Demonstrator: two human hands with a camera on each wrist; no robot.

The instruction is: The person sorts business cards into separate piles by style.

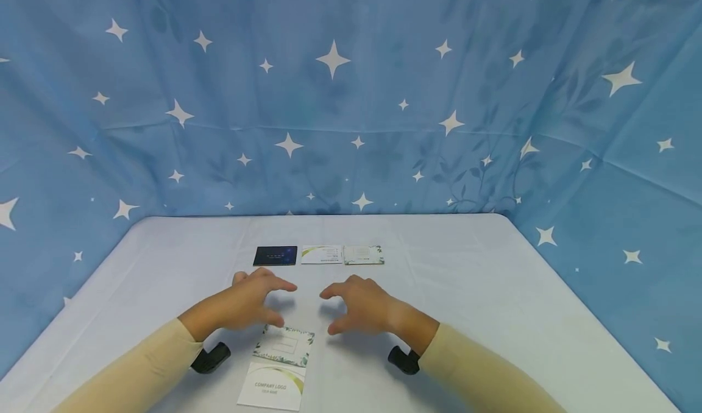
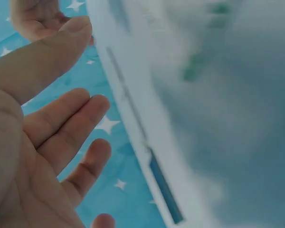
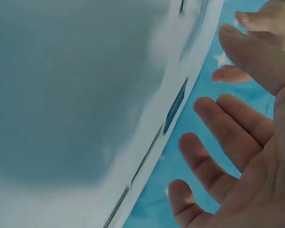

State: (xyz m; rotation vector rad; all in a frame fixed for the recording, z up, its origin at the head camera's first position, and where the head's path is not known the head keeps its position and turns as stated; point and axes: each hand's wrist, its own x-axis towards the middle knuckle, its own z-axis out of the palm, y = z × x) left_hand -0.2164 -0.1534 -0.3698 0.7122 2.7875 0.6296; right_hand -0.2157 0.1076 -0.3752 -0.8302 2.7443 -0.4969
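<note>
My left hand (image 1: 247, 300) hovers over the white table with its fingers relaxed and apart, holding nothing. Its thumb overlaps the top of a card with a green leaf border (image 1: 284, 345) in the head view. Below that lies a white card with gold curves and COMPANY LOGO print (image 1: 272, 386). Facing it across a small gap, my right hand (image 1: 364, 306) is likewise empty, fingers loosely bent. In the left wrist view the left fingers (image 2: 69, 128) are spread; the right wrist view shows the right fingers (image 3: 218, 156) the same way.
Beyond the hands, three cards lie in a row: a dark blue one (image 1: 275, 256), a white one with a gold curve (image 1: 321, 254) and a leaf-bordered one (image 1: 364, 254). A blue curtain with white stars (image 1: 351, 96) hangs behind the white table (image 1: 466, 267).
</note>
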